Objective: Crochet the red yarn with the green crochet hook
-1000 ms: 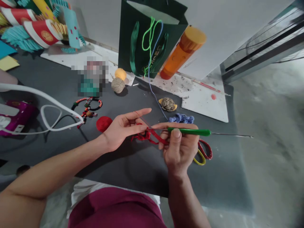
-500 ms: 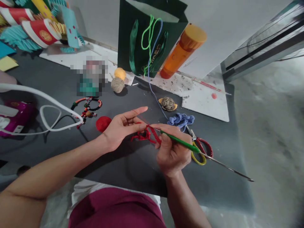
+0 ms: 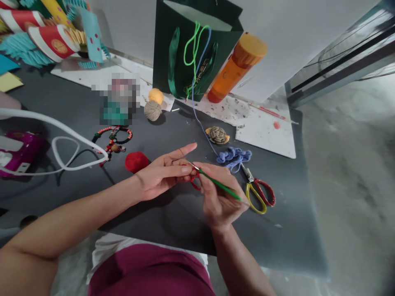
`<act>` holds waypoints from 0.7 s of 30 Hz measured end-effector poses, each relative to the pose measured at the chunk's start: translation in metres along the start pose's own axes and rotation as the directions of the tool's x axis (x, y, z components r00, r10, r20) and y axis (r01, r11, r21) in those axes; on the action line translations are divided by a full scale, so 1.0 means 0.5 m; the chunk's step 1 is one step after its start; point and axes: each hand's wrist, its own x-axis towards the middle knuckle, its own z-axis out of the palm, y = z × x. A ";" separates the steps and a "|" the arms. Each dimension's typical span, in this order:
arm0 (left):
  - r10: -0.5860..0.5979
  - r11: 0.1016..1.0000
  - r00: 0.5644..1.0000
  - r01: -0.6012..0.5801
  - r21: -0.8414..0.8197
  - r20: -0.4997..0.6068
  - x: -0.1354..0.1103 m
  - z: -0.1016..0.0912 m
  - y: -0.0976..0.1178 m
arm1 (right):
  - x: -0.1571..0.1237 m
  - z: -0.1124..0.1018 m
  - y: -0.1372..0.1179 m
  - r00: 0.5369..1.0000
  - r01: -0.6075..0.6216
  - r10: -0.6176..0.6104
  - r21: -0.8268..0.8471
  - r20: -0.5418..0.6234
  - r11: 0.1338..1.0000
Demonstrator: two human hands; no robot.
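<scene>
1. My left hand [image 3: 163,172] is closed on the red piece [image 3: 195,184], pinching it with thumb and fingers; the piece is between my two hands, above the table [image 3: 173,222].
2. My right hand [image 3: 220,196] grips the hook [image 3: 219,183] by its green handle; the metal end reaches to my left thumb.
3. The piece looks light and soft, so I think it can stretch or twist; better I pinch it close to the hook's end, gently.
4. The hook seems stiff and thin, its metal probably slippery; the handle is the better place.
5. One strand [image 3: 181,151] crosses my left forefinger; I expect it is delicate.
</scene>
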 end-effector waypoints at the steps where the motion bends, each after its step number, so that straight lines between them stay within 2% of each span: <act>1: -0.002 1.000 1.000 0.002 -0.001 -0.002 0.000 -0.002 0.000 | -0.004 0.000 -0.001 0.998 -0.050 0.051 0.014 -0.032 0.999; 4: 0.021 1.000 1.000 -0.021 0.003 -0.001 0.002 -0.007 -0.002 | -0.012 0.002 -0.001 0.971 -0.189 0.193 0.043 -0.141 0.981; 6: 0.047 0.999 0.999 -0.047 0.021 -0.006 0.003 -0.009 -0.001 | -0.012 0.003 0.002 0.948 -0.254 0.271 0.119 -0.168 0.960; 8: 0.071 0.996 0.997 -0.070 0.056 -0.018 0.005 -0.009 0.000 | -0.004 0.004 0.006 0.929 -0.310 0.344 0.221 -0.135 0.925; 12: 0.099 0.988 0.995 -0.097 0.119 -0.008 0.004 -0.002 0.003 | 0.015 0.010 0.012 0.893 -0.418 0.450 0.393 0.011 0.819; 15: 0.148 0.975 0.989 -0.147 0.165 0.007 0.000 0.006 0.001 | 0.017 0.017 0.008 0.868 -0.469 0.491 0.454 0.077 0.757; 21: 0.242 0.939 0.970 -0.238 0.249 0.018 -0.007 0.011 -0.004 | -0.002 0.020 -0.006 0.898 -0.406 0.439 0.426 0.022 0.809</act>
